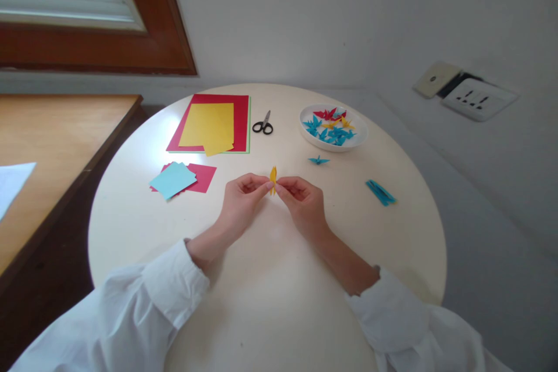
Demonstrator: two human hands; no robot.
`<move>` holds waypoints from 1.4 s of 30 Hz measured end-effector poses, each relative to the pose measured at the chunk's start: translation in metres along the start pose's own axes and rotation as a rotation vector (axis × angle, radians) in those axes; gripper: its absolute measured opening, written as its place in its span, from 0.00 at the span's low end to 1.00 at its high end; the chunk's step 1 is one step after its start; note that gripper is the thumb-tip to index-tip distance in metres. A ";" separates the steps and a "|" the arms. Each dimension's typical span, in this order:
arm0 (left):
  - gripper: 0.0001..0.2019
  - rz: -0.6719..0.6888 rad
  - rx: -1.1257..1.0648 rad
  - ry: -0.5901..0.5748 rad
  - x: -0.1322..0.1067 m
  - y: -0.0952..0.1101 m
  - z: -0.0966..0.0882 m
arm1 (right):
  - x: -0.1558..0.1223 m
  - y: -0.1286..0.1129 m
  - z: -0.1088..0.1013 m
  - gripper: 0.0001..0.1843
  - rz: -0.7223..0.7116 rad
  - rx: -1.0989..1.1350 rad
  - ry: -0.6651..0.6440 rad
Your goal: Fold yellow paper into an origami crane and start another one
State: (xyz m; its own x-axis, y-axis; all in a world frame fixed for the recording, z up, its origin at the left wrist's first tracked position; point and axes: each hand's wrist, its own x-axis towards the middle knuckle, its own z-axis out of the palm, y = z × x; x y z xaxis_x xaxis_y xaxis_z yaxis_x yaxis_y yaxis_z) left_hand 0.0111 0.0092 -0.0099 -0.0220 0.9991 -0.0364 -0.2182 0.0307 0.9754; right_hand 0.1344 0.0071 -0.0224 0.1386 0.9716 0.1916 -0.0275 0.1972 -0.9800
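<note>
Both my hands meet above the middle of the round white table [270, 296], pinching one small piece of folded yellow paper [273, 174] between them. My left hand [244, 200] grips its left side with thumb and forefinger. On the opposite side, my right hand [304, 200] has the same kind of pinch. The folded paper stands upright and narrow, with pointed ends at top and bottom. A blue paper crane [319, 160] lies just beyond my right hand, apart from it.
A white dish [333, 147] holds several red, blue and yellow paper cranes. Black-handled scissors [263, 126] lie left of it. Yellow sheets [208, 125] rest on red sheets [243, 122]. Light blue squares [173, 181] overlap red ones [204, 178]. Folded blue strips [381, 192] are at right.
</note>
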 end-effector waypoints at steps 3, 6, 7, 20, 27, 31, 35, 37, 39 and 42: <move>0.08 0.005 -0.012 -0.003 0.000 0.001 0.000 | 0.000 -0.002 0.000 0.06 0.027 0.005 0.010; 0.10 -0.012 -0.040 -0.021 0.001 0.001 0.000 | 0.000 -0.003 0.000 0.06 0.050 0.013 0.009; 0.11 -0.026 -0.047 -0.032 0.001 0.001 0.000 | 0.000 -0.003 -0.001 0.06 0.054 0.018 0.008; 0.09 -0.144 -0.122 -0.101 0.002 -0.001 -0.002 | 0.002 0.002 -0.003 0.06 0.047 -0.032 -0.085; 0.08 -0.109 -0.083 -0.057 0.001 -0.004 -0.002 | 0.002 0.008 -0.003 0.08 0.013 -0.144 -0.097; 0.09 -0.098 -0.085 -0.066 0.002 -0.003 -0.001 | 0.001 0.005 -0.004 0.08 -0.042 -0.203 -0.094; 0.10 -0.097 -0.095 -0.063 0.001 -0.001 0.000 | 0.000 0.001 -0.004 0.07 -0.094 -0.234 -0.094; 0.10 -0.087 -0.089 -0.049 0.001 -0.001 0.000 | 0.000 0.001 -0.003 0.06 -0.099 -0.218 -0.093; 0.09 -0.086 -0.084 -0.032 0.000 0.000 0.000 | 0.000 0.002 -0.002 0.06 -0.069 -0.177 -0.087; 0.10 -0.105 -0.078 -0.015 0.000 0.000 0.000 | 0.001 0.004 -0.001 0.07 0.012 -0.089 -0.077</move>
State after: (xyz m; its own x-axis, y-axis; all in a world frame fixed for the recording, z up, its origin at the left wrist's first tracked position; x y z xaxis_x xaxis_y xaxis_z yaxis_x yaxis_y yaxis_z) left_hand 0.0109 0.0088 -0.0102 0.0190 0.9909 -0.1336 -0.2937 0.1333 0.9466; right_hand 0.1357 0.0084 -0.0264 0.0626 0.9817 0.1801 0.0594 0.1764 -0.9825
